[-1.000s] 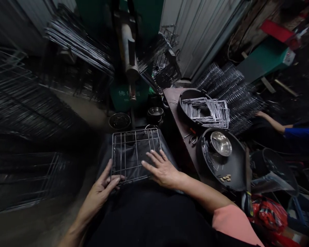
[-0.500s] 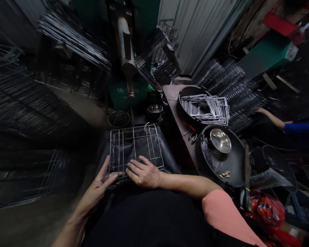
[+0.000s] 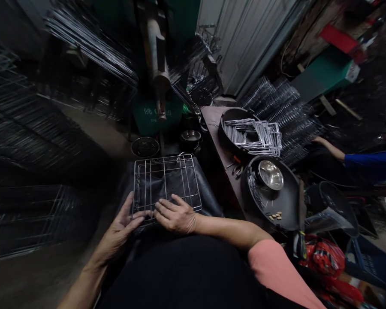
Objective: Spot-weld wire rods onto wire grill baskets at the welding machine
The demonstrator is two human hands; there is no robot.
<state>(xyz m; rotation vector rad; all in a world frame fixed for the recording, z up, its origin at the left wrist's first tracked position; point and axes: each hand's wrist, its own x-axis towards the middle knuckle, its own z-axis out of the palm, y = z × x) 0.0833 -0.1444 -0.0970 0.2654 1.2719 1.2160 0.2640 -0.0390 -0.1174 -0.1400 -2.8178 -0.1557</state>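
Observation:
A rectangular wire rack lies in front of me on a dark cloth that looks like leather. My left hand grips its near left corner, thumb pointing inward and fingers up along the side. At the middle of the near edge, my right hand is closed over the wires with bent fingers; the fingertips are partly hidden. Beyond the rack stands a green machine with a metal arm reaching down above the lap. A small dish sits at its left, and a metal bowl at its right.
On the bench at right, one black pan holds wire frames; another holds a steel bowl and loose pieces. Wire racks are stacked at left. A co-worker's blue-sleeved arm reaches in at right.
The view has swung slightly, so the surroundings sit a little further left. Both hands keep their places on the wire rack, which looks unchanged.

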